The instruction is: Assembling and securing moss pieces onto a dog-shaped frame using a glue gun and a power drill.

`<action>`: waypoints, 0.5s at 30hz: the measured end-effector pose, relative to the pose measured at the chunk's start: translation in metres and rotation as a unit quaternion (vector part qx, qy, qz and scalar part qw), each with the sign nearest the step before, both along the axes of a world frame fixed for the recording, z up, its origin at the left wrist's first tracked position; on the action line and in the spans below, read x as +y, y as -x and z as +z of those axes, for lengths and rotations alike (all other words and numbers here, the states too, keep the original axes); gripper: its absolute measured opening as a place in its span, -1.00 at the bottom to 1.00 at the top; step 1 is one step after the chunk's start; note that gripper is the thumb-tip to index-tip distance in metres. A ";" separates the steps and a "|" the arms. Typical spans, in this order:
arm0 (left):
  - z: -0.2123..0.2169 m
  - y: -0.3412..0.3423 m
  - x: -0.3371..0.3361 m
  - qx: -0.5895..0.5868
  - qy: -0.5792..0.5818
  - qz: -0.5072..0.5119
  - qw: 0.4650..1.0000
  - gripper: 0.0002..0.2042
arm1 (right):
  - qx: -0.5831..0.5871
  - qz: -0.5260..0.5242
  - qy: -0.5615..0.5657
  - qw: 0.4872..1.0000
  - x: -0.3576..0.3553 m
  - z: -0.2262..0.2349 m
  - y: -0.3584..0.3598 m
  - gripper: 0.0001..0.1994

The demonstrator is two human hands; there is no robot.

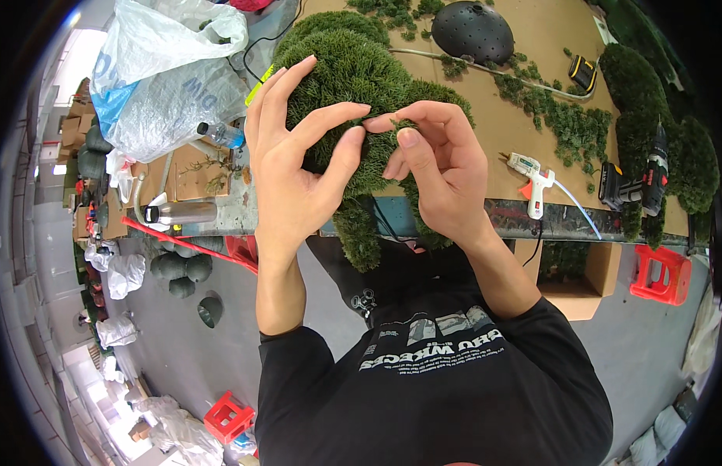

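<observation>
A rounded mass of green artificial foliage (345,66) stands at the table's near edge, in front of me. My right hand (450,167) pinches a small green sprig (405,124) between thumb and index finger, just over the foliage. Left of it is my left hand (302,159), its fingers spread and its thumb and index tips slightly apart. Those tips are close to the right index fingertip, and I see nothing between them. Part of the foliage is hidden behind both hands. A lower clump (356,233) hangs past the table edge.
On the brown tabletop (485,167) lie a white glue gun (535,185), a cordless drill (652,175), a black perforated dome (473,33) and scattered sprigs (578,140). A metal bottle (182,213) and plastic bags (170,85) are at left. A red stool (660,276) stands right.
</observation>
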State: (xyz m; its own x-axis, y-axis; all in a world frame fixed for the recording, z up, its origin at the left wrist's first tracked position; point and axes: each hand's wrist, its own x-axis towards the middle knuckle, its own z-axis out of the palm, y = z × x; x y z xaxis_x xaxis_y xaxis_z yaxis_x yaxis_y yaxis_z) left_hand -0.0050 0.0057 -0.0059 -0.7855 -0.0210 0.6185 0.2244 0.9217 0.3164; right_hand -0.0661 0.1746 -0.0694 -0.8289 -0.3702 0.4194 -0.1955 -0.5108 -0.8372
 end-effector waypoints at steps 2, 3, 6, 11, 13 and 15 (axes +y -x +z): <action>0.000 0.000 0.002 0.001 0.002 0.004 1.000 -0.77 | -0.003 0.000 -0.001 1.000 0.001 0.002 0.000 -0.84; 0.000 0.000 0.002 0.003 0.005 0.010 1.000 -0.78 | -0.011 0.008 -0.002 1.000 0.002 0.003 0.000 -0.84; 0.000 0.001 0.001 0.007 0.006 0.010 1.000 -0.77 | -0.016 0.023 -0.010 1.000 0.004 0.003 0.001 -0.81; 0.001 0.000 0.002 -0.003 -0.005 0.009 1.000 -0.75 | -0.031 0.040 -0.029 0.998 0.007 0.005 0.004 -0.81; 0.001 0.000 0.001 -0.004 -0.004 0.008 1.000 -0.74 | -0.038 0.057 -0.025 0.997 0.009 0.005 0.006 -0.82; 0.000 0.001 -0.001 0.008 0.009 -0.004 1.000 -0.70 | -0.037 0.058 -0.021 0.997 0.008 0.004 0.006 -0.82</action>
